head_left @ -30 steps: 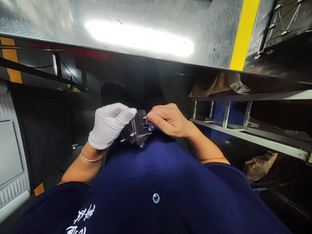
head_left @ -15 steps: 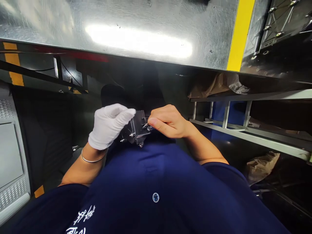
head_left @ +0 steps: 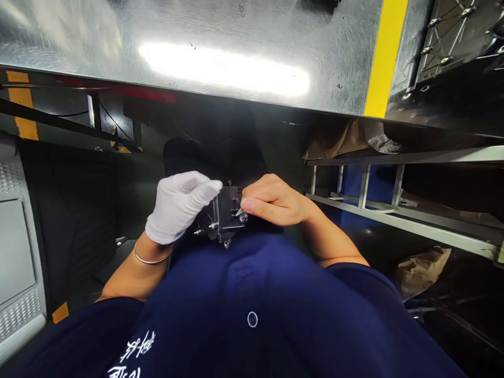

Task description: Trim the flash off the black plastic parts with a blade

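Note:
A black plastic part (head_left: 227, 207) with ribs, small bosses and metal-looking pins is held close in front of my navy shirt. My left hand (head_left: 179, 205), in a white glove, is closed on its left upper edge. Bare and curled, my right hand (head_left: 273, 200) pinches a small pointed metal blade (head_left: 239, 212) between thumb and fingers. The blade's tip is at the right side of the black part, beside a round boss. Most of the blade's tool is hidden inside the fist, so its full kind does not show.
A scratched metal table (head_left: 252, 31) with yellow tape (head_left: 386, 58) spans the top. Black moulded parts (head_left: 452, 58) lie at its right end. A grey metal rack (head_left: 394, 210) and a crumpled brown bag (head_left: 423, 270) are to the right; a grey panelled object (head_left: 18, 252) stands left.
Both hands and the black part have shifted slightly down in view. The part has tilted a little, and the blade tip has moved slightly down along its right side.

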`<state>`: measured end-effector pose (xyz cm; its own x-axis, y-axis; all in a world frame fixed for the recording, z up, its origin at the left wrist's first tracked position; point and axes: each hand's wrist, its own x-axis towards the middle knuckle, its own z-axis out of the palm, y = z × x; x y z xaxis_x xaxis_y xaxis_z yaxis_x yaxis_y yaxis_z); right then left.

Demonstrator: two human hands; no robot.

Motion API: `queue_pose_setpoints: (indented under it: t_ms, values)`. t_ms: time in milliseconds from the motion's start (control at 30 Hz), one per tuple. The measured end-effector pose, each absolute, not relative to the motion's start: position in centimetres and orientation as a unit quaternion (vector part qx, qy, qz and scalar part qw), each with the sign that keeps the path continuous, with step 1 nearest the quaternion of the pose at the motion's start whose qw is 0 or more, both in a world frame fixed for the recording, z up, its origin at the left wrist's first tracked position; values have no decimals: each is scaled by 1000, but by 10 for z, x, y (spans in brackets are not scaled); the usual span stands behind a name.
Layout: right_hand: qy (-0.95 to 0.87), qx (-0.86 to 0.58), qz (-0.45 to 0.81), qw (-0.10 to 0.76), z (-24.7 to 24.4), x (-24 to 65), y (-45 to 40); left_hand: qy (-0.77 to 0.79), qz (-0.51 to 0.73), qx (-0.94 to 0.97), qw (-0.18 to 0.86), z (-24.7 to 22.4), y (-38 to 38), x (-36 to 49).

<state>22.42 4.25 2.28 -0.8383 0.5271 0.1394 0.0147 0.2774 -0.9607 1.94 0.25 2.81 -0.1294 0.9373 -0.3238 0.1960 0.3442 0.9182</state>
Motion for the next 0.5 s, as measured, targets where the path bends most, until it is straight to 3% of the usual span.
queue_pose_setpoints:
  t_ms: [100, 233, 333, 500]
  values:
    - [-731, -145, 617, 252, 23, 228, 44, 661, 381, 444, 470, 27, 6, 19]
    - [-790, -236, 464, 325, 18, 224, 42, 677, 373, 449, 449, 24, 10, 17]
    - [-832, -265, 382, 302, 13, 217, 40, 675, 371, 446, 456, 23, 10, 18]
    - [-861, -239, 379, 238, 12, 216, 41, 662, 368, 441, 481, 22, 9, 19]
